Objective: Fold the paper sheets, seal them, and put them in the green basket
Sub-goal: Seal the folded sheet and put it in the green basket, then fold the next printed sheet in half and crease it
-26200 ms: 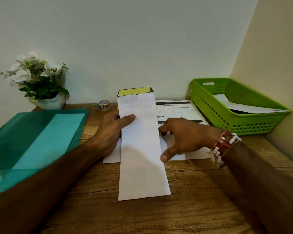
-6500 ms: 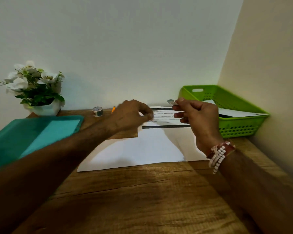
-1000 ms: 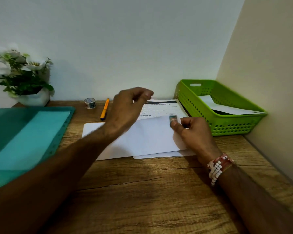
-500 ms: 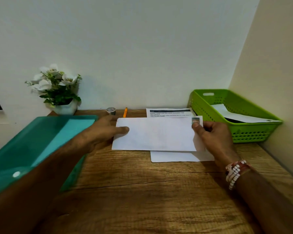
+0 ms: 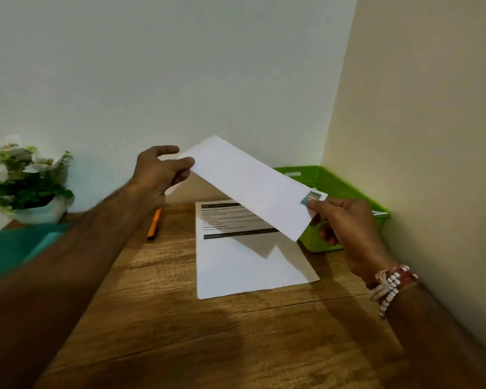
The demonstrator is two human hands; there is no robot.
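A folded white paper (image 5: 247,183) hangs in the air above the desk, slanting down to the right. A small sticker seal (image 5: 310,198) sits on its right end. My right hand (image 5: 345,231) pinches that end beside the seal, in front of the green basket (image 5: 345,186). My left hand (image 5: 159,175) is at the paper's raised left end with its fingers spread and loosely curved; whether they still touch the paper is unclear. A flat printed sheet (image 5: 244,256) lies on the desk beneath.
An orange pen (image 5: 154,223) lies left of the printed sheet. A teal folder (image 5: 14,245) covers the desk's left side, with a white flower pot (image 5: 37,192) behind it. The beige side wall (image 5: 432,164) stands close on the right, right behind the basket.
The folded paper has been lifted off the desk and swung toward the basket in my right hand. My left hand has risen with the paper's left end and opened.
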